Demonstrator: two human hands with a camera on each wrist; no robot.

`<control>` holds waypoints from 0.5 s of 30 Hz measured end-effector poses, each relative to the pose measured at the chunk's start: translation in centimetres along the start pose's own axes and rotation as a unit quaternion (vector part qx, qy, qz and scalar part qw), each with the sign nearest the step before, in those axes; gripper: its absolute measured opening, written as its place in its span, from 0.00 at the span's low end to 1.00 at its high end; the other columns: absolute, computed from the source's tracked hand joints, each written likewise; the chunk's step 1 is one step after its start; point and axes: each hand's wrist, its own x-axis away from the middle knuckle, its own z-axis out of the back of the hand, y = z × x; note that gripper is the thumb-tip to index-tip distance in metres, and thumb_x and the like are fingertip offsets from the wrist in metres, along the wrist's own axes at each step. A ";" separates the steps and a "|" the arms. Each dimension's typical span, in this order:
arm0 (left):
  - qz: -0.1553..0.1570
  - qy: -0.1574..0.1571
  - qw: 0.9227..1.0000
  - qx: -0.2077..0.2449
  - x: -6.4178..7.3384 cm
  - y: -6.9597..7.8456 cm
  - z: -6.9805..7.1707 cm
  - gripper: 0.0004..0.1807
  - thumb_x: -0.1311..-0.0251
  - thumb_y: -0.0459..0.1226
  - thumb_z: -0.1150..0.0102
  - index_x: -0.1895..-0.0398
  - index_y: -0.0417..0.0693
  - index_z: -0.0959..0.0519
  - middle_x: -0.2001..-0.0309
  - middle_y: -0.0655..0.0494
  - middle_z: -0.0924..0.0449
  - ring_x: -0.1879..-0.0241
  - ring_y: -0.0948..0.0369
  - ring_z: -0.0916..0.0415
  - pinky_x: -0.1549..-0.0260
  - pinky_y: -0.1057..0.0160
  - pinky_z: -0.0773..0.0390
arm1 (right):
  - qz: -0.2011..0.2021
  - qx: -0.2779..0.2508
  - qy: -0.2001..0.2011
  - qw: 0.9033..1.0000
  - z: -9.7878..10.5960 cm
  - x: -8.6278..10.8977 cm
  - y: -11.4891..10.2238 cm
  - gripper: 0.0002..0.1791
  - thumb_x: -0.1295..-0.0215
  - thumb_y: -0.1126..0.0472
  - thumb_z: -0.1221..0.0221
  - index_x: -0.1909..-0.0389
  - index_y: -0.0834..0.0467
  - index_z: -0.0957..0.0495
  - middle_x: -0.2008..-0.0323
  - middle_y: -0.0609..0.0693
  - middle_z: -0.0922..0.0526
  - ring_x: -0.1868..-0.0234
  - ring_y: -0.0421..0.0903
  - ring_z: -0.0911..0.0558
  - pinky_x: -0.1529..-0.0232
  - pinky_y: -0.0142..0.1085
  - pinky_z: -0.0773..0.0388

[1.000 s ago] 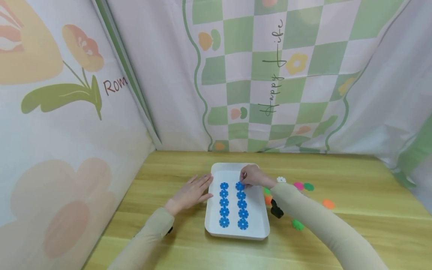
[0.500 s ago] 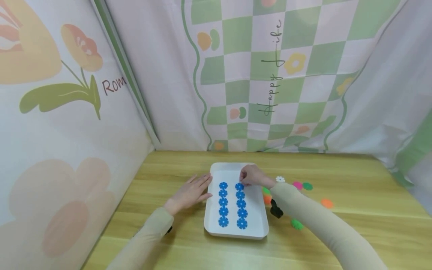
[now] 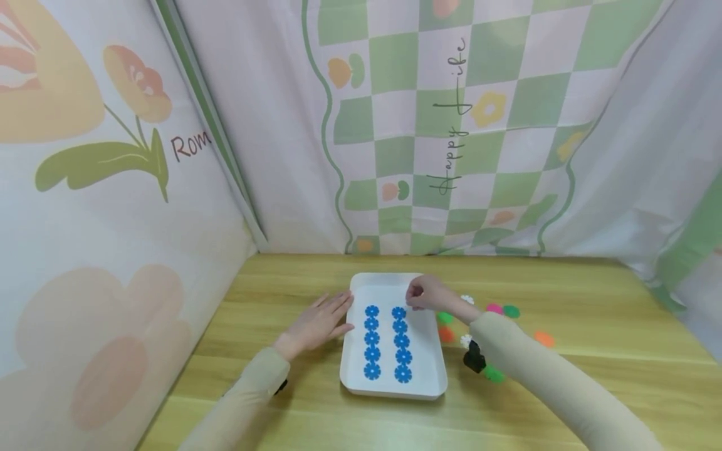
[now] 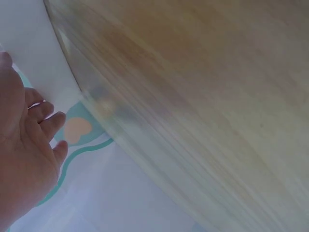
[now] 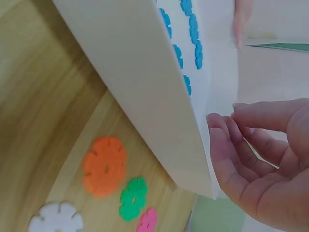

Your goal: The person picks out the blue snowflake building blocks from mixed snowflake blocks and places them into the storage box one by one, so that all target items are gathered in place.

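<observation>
In the head view a white tray (image 3: 386,285) on the table holds two rows of blue snowflake discs, a left row (image 3: 371,339) and a right row (image 3: 402,341). My left hand (image 3: 316,319) rests with extended fingers at the tray's left rim. Over the tray's right side is my right hand (image 3: 429,293), just beyond the far disc (image 3: 398,312) of the right row. Its fingers are loosely curled, and in the right wrist view nothing shows between thumb and fingertips (image 5: 217,130). The left wrist view shows only part of my left hand (image 4: 26,140).
Loose discs lie right of the tray on the wooden table (image 3: 282,413): orange (image 5: 105,166), green (image 5: 133,198), white (image 5: 57,218) and pink (image 5: 147,221) among them. A checked curtain (image 3: 445,125) hangs behind the table, and a printed panel (image 3: 124,219) stands at left.
My right hand has let go of the far blue disc in the right row and moved slightly right, away from it. The left hand stays at the rim.
</observation>
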 end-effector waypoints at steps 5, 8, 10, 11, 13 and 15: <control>-0.001 0.000 1.000 0.027 0.0 -0.3 -0.1 0.38 0.25 0.58 0.63 0.22 0.43 0.47 0.21 0.49 0.49 0.22 0.51 0.47 0.22 0.46 0.48 | -0.003 -0.007 0.016 1.000 0.8 1.2 0.6 0.06 0.33 0.67 0.43 0.64 0.66 0.20 0.65 0.61 0.15 0.66 0.49 0.15 0.63 0.37 0.15; 0.006 -0.006 0.999 0.052 0.2 -0.4 -0.2 0.39 0.25 0.58 0.63 0.22 0.43 0.49 0.21 0.49 0.50 0.21 0.51 0.48 0.22 0.45 0.50 | 0.007 -0.022 0.024 0.999 1.4 2.3 1.0 0.08 0.33 0.67 0.44 0.62 0.69 0.20 0.65 0.63 0.15 0.65 0.53 0.15 0.63 0.43 0.15; 0.010 -0.008 0.997 0.072 0.4 -0.5 -0.3 0.39 0.25 0.57 0.63 0.21 0.43 0.50 0.20 0.48 0.51 0.21 0.50 0.49 0.22 0.45 0.50 | 0.015 -0.026 0.033 0.999 1.8 3.1 1.5 0.08 0.32 0.67 0.45 0.62 0.69 0.21 0.65 0.62 0.16 0.65 0.53 0.16 0.64 0.42 0.15; 0.010 -0.004 0.997 0.082 0.5 -0.5 -0.2 0.39 0.25 0.57 0.63 0.21 0.43 0.50 0.21 0.47 0.50 0.21 0.49 0.49 0.22 0.44 0.50 | 0.018 -0.027 0.038 0.999 2.0 3.5 1.7 0.09 0.31 0.66 0.45 0.62 0.69 0.21 0.65 0.61 0.16 0.66 0.52 0.16 0.64 0.41 0.16; 0.011 0.005 0.995 0.097 0.6 -0.6 -0.2 0.39 0.24 0.57 0.62 0.21 0.42 0.50 0.21 0.45 0.50 0.22 0.48 0.49 0.23 0.43 0.49 | 0.019 -0.023 0.046 0.998 2.5 4.3 2.4 0.08 0.31 0.65 0.44 0.63 0.68 0.21 0.65 0.60 0.16 0.65 0.52 0.17 0.65 0.37 0.17; 0.017 0.016 0.994 0.111 0.8 -0.7 -0.1 0.39 0.25 0.56 0.61 0.22 0.41 0.50 0.21 0.43 0.49 0.22 0.46 0.48 0.23 0.41 0.49 | 0.019 -0.006 0.061 0.998 2.8 5.0 3.2 0.08 0.31 0.65 0.44 0.63 0.67 0.21 0.66 0.59 0.16 0.65 0.49 0.17 0.67 0.34 0.19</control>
